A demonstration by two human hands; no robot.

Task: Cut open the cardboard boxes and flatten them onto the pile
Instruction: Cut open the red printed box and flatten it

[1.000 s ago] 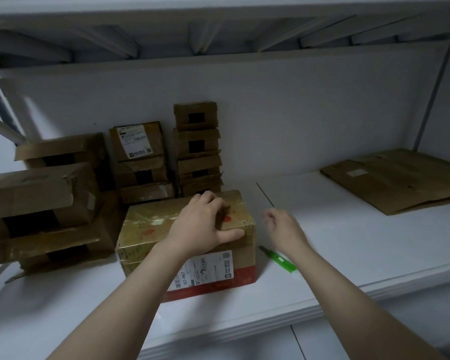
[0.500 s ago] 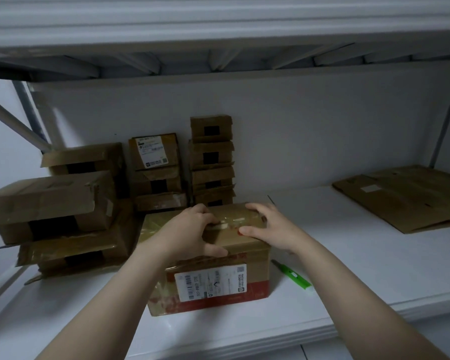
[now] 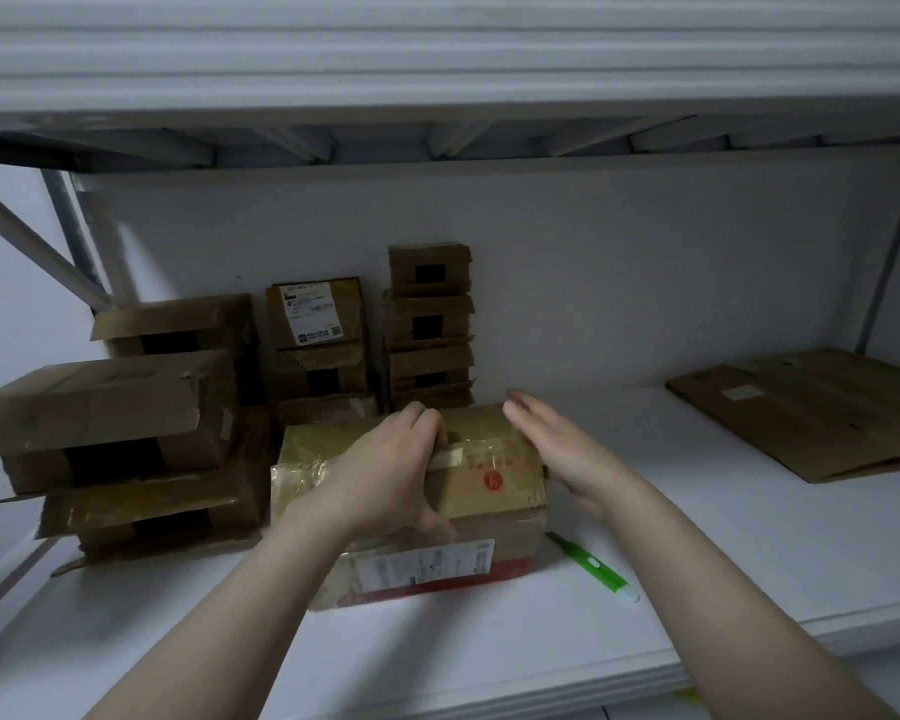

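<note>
A taped cardboard box (image 3: 494,475) with a white shipping label and a red strip stands near the front of the white shelf (image 3: 697,553). My left hand (image 3: 385,475) lies over its top, fingers curled at the far tape seam and thumb on the near edge. My right hand (image 3: 557,449) is flat with straight fingers against the box's right side. A green box cutter (image 3: 593,566) lies on the shelf just right of the box, untouched. A pile of flattened cardboard (image 3: 811,407) lies at the far right.
Several taped boxes (image 3: 105,423) are stacked at the left, and two stacks of small boxes (image 3: 430,324) stand against the back wall. An upper shelf (image 3: 437,70) hangs low overhead. A metal upright (image 3: 889,252) stands at the right.
My right hand came off the box's top and now lies flat against its right side. My left hand kept its hold on the top. The view shifted slightly.
</note>
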